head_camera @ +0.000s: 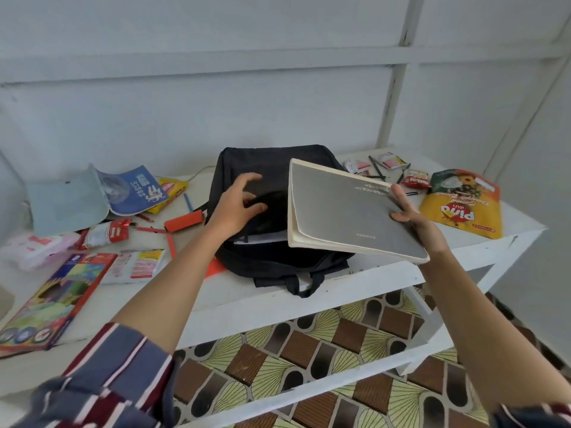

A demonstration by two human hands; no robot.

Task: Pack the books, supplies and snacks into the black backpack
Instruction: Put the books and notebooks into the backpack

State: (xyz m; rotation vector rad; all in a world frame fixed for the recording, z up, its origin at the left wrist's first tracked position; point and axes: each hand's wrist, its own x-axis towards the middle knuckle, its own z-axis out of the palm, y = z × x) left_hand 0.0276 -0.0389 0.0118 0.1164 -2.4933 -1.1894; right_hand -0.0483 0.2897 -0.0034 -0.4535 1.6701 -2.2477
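Note:
The black backpack (278,257) lies on the white table (247,301), its main compartment unzipped toward me with white paper edges showing inside. My left hand (239,205) rests on the backpack's upper flap, fingers spread and curled on the fabric. My right hand (412,216) grips the right edge of a large grey notebook (349,214), which hangs tilted just above the bag's opening. A blue book (136,189) lies open at the back left. A yellow snack bag (460,205) lies at the right.
A coloured-pencil box (52,301), snack packets (136,265), red pencils (151,229) and an orange eraser (183,220) litter the table's left half. Small sachets and pens (386,168) sit at the back right. A wall stands behind; patterned floor shows below the table's front edge.

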